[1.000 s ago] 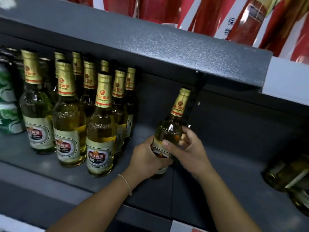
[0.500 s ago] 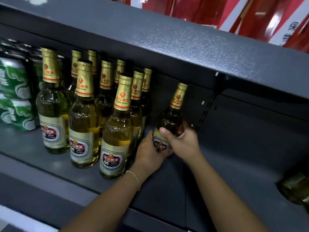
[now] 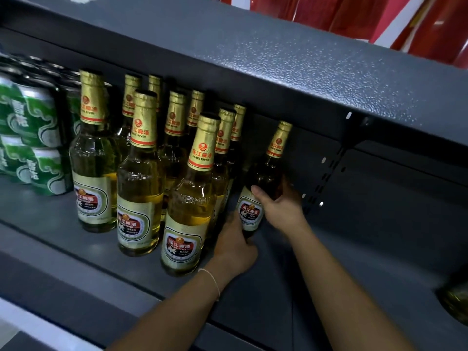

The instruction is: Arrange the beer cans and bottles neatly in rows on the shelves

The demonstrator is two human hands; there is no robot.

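A clear beer bottle (image 3: 263, 183) with a gold foil neck and a red-and-gold label stands deep on the dark grey shelf (image 3: 50, 224), just right of the bottle rows. My right hand (image 3: 281, 206) grips its body from the right, thumb across the glass. My left hand (image 3: 235, 247) holds its base from the front left. Several identical bottles (image 3: 141, 178) stand in rows to the left, the nearest one (image 3: 188, 206) beside my left hand.
Green beer cans (image 3: 38, 138) are stacked in two layers at the far left. The shelf above (image 3: 278, 62) overhangs low over the bottle tops. A slotted upright (image 3: 326, 173) runs down the back wall. Another bottle (image 3: 455, 302) lies at the right edge.
Both hands have pushed the held bottle deeper into the shelf and leftward, close to the right-hand row of bottles. The view has shifted right, bringing more cans into sight.
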